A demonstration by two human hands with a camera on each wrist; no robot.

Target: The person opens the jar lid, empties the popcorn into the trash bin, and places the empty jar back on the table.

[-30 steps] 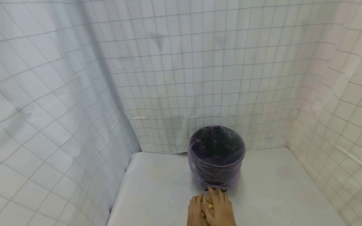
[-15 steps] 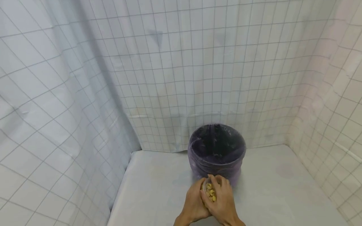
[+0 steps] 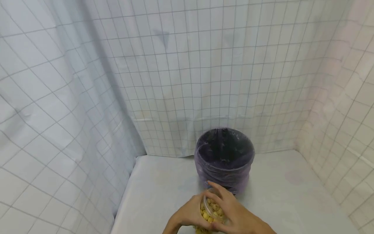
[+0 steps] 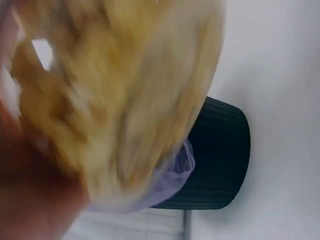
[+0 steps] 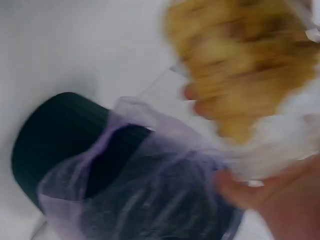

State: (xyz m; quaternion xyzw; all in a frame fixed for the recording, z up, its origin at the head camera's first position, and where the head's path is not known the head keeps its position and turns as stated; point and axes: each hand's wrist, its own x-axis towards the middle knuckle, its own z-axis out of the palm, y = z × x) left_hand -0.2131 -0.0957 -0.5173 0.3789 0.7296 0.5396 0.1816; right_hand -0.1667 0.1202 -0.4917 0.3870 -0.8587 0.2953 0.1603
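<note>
A clear round jar (image 3: 211, 209) of yellow, popcorn-like pieces is held between both hands, low in the head view. My left hand (image 3: 189, 212) grips its left side. My right hand (image 3: 238, 213) curves round the rim and right side, thumb low and fingers across the top. In the left wrist view the jar (image 4: 120, 90) is blurred and fills much of the picture. The right wrist view also blurs the jar's yellow contents (image 5: 235, 60), with the right hand (image 5: 285, 200) at the lower right. Whether a lid covers the jar, I cannot tell.
Just beyond the hands stands a dark green ribbed bin (image 4: 222, 150) lined with a purple bag (image 3: 223, 175) folded over its rim. It rests on a white surface (image 3: 163, 185). White sheets with a grid pattern (image 3: 181, 81) hang behind and at both sides.
Both hands have come up with the jar, which looks larger and shows more of its contents. The forearms have spread wider. The head view has tilted down slightly. The bin stays put.
</note>
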